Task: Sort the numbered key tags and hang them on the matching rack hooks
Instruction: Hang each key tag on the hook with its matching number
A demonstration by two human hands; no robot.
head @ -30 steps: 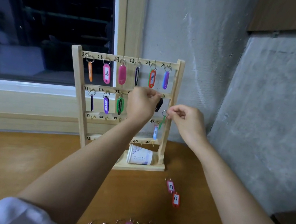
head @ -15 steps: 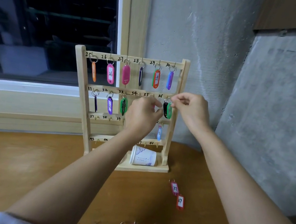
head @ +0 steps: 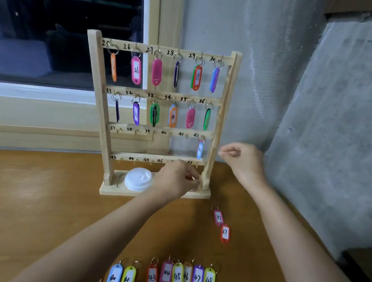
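- Key tags fill the two upper rows of the rack, at 12 o'clock on the worktop; a blue tag hangs alone under 42.
- White lid sits on the rack base.
- Left hand, at the lid's 3 o'clock, has curled fingers; I cannot tell if it grips anything.
- Loose tags lie in rows at 6 o'clock.
- Two red tags lie at the base's 5 o'clock.
- Right hand, at the rack's 3 o'clock, presses thumb to forefinger, with nothing seen between them.
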